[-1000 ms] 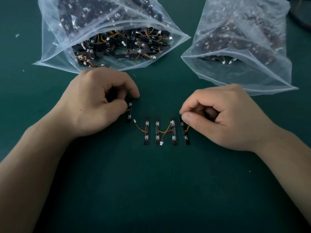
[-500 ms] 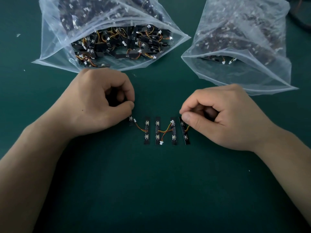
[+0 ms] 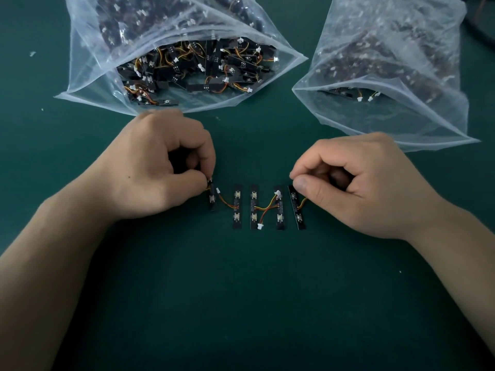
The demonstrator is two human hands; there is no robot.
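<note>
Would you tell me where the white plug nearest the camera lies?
In the head view, the white plug lies centrally, between the third strip and fourth strip from left.

text: none legible | circuit strips: faint markings, too small to read | signs: none legible

Strip in left hand now lower, nearer other strips.

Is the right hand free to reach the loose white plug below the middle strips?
Likely not yet: the right hand pinches the rightmost strip; the plug lies uncovered, with nothing across the way.
</note>
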